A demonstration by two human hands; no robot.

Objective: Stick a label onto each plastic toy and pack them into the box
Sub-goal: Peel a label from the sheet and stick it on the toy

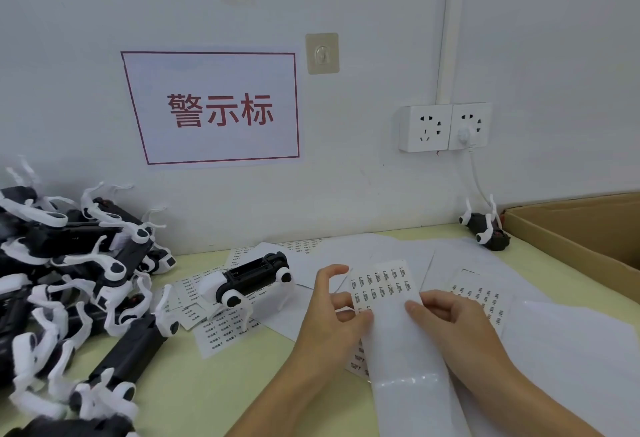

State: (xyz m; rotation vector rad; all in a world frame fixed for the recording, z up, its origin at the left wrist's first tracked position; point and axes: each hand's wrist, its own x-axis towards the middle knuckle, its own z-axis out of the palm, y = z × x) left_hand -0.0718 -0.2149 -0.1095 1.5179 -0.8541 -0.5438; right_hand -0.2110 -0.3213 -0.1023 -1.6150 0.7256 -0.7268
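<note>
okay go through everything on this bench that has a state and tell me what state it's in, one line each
Label sheet: held by both hands, partly used.
Left hand: pinching the sheet.
Right hand: holding the sheet.
Toy: standing alone, upright.
Toy pile: heaped, tangled.
Far toy: upside down, legs up.
Box: open.
Socket: plug in.

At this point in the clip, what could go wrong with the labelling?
1. Both hands, left hand and right hand, hold the label sheet in the air; its tiny barcode labels are closely packed, so peeling may lift a neighbour or curl one.
2. The toy dog stands on loose label sheets and could slide when pressed.
</note>
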